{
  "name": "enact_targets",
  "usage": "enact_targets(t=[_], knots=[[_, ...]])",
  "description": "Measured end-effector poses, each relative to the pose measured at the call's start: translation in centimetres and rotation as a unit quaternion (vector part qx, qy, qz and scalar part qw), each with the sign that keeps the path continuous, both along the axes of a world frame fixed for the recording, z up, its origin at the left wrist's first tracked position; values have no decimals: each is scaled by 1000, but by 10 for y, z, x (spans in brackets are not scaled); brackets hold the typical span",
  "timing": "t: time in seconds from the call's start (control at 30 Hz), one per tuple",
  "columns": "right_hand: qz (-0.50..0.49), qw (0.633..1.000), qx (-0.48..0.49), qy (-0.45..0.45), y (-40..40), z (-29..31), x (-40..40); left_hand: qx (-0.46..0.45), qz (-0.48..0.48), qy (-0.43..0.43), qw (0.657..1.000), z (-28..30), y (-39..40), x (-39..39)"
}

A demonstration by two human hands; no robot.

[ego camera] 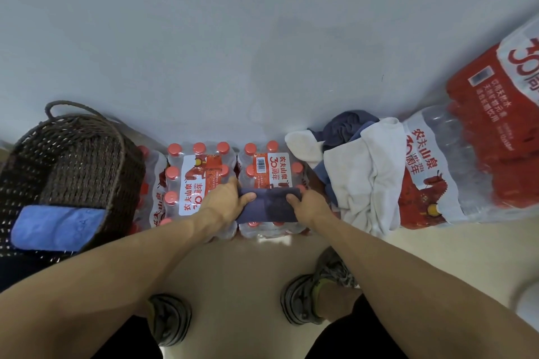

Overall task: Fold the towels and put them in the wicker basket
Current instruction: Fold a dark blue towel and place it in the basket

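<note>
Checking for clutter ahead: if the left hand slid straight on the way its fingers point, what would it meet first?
The left hand, gripping the dark folded towel, points away across the water bottle pack. It would likely brush those red bottle caps first, then the wall.

Both bare forearms extend toward 12 o'clock, converging slightly. Left hand [226,200]: fingers curled over, thumb pointing to 3 o'clock, grip closed on the left end of a folded dark towel [269,203]. Right hand [310,203]: thumb toward 9 o'clock, pinching the towel's right end.
</note>
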State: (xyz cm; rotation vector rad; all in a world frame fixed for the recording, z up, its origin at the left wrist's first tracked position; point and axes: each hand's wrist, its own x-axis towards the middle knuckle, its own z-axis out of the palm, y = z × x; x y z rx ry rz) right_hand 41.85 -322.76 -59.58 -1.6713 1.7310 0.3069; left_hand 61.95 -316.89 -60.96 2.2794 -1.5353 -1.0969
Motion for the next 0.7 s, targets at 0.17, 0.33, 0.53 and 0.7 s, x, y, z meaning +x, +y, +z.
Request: enact_targets(t=[0.17,0.33,0.53,0.7], knots=[[-54,998,-30,-21,2,1,-6,36,-68,-38,996,3,-2,-3],[-13,1000,-8,15,2,5,-7,79,-3,65,995,6,-9,-4],[48,998,-8,37,-5,21,0,17,74,167,983,32,-24,-7],[195,974,-40,111,-21,76,14,-66,-38,189,979,81,-32,-18]])
